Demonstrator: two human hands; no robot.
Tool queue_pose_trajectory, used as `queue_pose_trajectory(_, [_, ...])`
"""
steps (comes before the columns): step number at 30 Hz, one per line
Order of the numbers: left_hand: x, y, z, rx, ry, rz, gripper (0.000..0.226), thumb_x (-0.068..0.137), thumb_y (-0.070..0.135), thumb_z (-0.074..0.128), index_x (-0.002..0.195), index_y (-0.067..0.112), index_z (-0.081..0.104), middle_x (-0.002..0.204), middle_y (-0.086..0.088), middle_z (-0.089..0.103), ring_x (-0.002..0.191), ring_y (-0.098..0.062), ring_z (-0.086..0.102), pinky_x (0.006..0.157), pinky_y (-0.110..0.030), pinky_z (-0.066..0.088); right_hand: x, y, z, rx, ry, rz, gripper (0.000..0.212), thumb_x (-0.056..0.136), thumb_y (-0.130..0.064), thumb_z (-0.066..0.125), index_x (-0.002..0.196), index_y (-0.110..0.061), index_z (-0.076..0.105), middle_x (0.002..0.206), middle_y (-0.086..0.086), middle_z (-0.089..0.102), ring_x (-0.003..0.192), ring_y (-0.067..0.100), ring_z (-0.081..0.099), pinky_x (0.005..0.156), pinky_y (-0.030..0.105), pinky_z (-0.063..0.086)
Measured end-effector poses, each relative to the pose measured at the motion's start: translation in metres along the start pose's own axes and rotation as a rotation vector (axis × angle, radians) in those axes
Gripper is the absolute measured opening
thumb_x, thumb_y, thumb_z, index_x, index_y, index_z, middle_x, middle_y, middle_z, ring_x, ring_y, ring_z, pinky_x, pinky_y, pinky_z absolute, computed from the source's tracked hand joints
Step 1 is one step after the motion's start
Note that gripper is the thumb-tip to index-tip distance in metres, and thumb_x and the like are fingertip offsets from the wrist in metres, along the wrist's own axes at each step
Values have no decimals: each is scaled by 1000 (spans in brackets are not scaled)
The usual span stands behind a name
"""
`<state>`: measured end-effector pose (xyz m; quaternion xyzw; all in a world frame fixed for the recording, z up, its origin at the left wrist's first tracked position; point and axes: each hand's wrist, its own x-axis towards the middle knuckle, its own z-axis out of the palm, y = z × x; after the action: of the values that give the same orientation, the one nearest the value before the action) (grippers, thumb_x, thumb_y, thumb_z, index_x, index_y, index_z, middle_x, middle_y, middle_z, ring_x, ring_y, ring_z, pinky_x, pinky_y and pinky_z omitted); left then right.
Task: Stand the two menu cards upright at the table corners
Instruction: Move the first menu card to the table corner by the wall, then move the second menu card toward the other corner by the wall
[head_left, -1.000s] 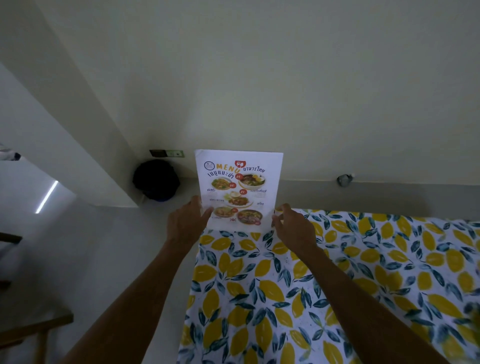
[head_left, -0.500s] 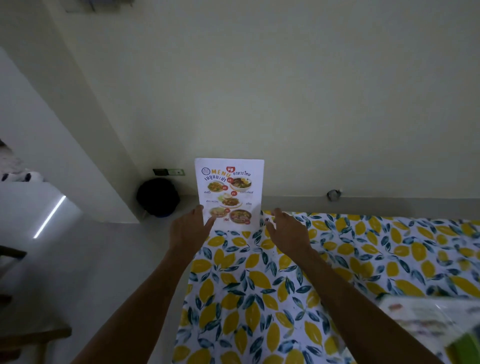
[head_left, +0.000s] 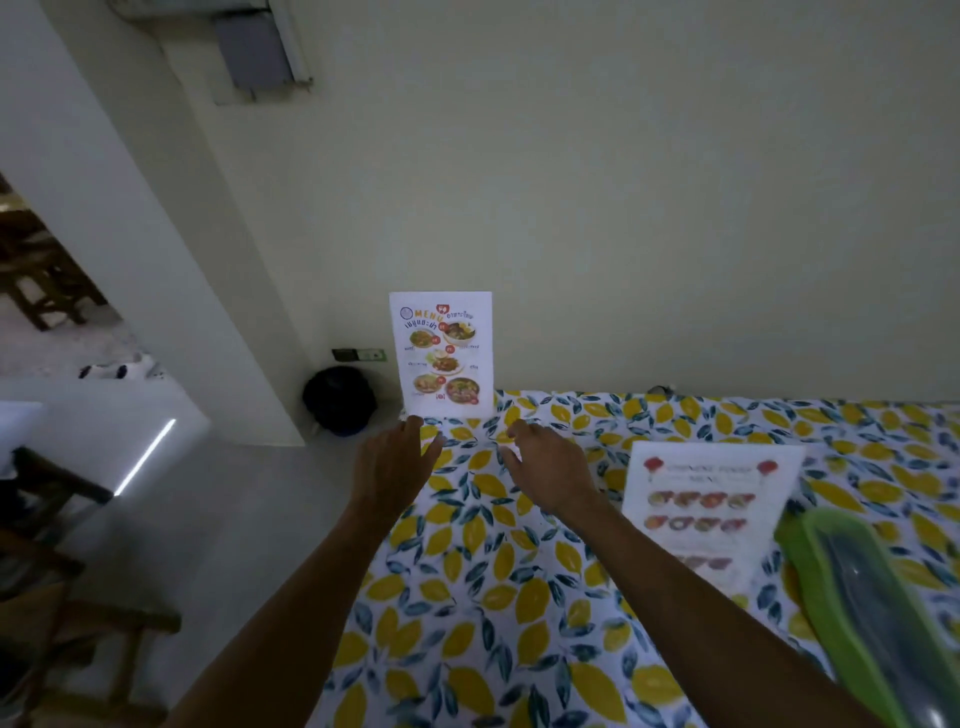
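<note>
A white menu card (head_left: 441, 355) with food pictures stands upright at the far left corner of the table (head_left: 498, 587), which wears a yellow-leaf cloth. My left hand (head_left: 393, 464) hovers just below the card's lower left corner, fingers apart, holding nothing. My right hand (head_left: 549, 463) is a little below and right of the card, fingers loosely spread, also apart from it. A second menu card (head_left: 706, 512) lies flat on the cloth to the right of my right arm.
A green tray (head_left: 852, 597) lies at the right edge, beside the flat card. A dark round bin (head_left: 340, 400) sits on the floor against the wall, left of the table corner. Wooden stools (head_left: 62, 623) stand at the lower left.
Both hands have let go of the standing card and drawn back slightly. The view has tilted down and back, bringing the flat second card and green tray into sight.
</note>
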<state>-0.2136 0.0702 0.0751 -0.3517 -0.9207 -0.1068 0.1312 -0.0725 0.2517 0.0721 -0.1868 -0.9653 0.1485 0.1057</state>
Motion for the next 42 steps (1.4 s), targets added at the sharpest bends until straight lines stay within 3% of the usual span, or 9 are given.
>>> queue_pose_trajectory(6, [-72,67,-20,62,13,86,46,90,55,52,105,12,63,82,-9,70,68,-29,67,55,-38,54,-91,13,-32,-8,17,-17,40,99,-44,43,127,-15,51,111,10,65,95,32,63,69,39,53])
queue_pose_trajectory(12, [-119,146,-30,27,-12,139,56,90,60,50,116,12,65,101,-8,72,88,-28,68,79,-42,52,-167,52,-59,-81,18,28,46,99,-43,42,133,-13,48,116,13,65,99,34,63,70,41,54])
queue_pose_trajectory(15, [-138,175,-26,37,-20,208,67,89,68,40,123,14,61,124,-8,65,112,-27,61,94,-46,47,-198,76,-68,-182,-3,49,54,98,-52,35,135,-14,45,116,13,64,103,35,60,78,43,52])
queue_pose_trajectory(19, [-152,207,-23,55,-129,225,86,86,76,18,143,16,43,154,-8,36,140,-26,34,111,-51,28,-231,105,-75,-208,-43,108,65,95,-59,29,145,-18,35,142,13,50,125,37,49,95,50,45])
queue_pose_trajectory(22, [-159,222,-19,55,-172,250,90,85,80,16,148,18,33,159,-7,25,145,-25,23,115,-51,22,-252,122,-78,-229,-65,160,75,91,-66,19,151,-22,27,155,10,36,136,36,38,106,53,37])
queue_pose_trajectory(28, [-170,244,-11,51,-189,288,94,82,82,11,145,17,39,155,-10,34,143,-27,28,113,-52,27,-288,157,-87,-218,-116,273,89,80,-71,3,153,-23,21,159,11,29,142,37,30,112,54,31])
queue_pose_trajectory(33, [-172,253,1,4,-209,294,97,83,81,10,142,12,44,150,-12,41,138,-28,37,109,-53,33,-305,187,-97,-271,-127,340,68,95,-60,34,151,-21,26,156,12,33,139,35,35,109,53,34])
queue_pose_trajectory(36, [-169,249,14,9,-241,277,98,82,82,10,144,13,40,152,-10,38,139,-27,37,107,-53,36,-303,205,-98,-291,-162,374,67,95,-60,35,149,-21,27,154,12,35,136,37,38,107,53,36])
queue_pose_trajectory(42, [-142,236,47,57,-350,187,96,82,83,14,151,18,27,159,-7,23,145,-26,25,113,-53,25,-267,237,-91,-313,-197,412,69,95,-57,39,151,-19,24,155,11,35,137,37,38,110,53,34])
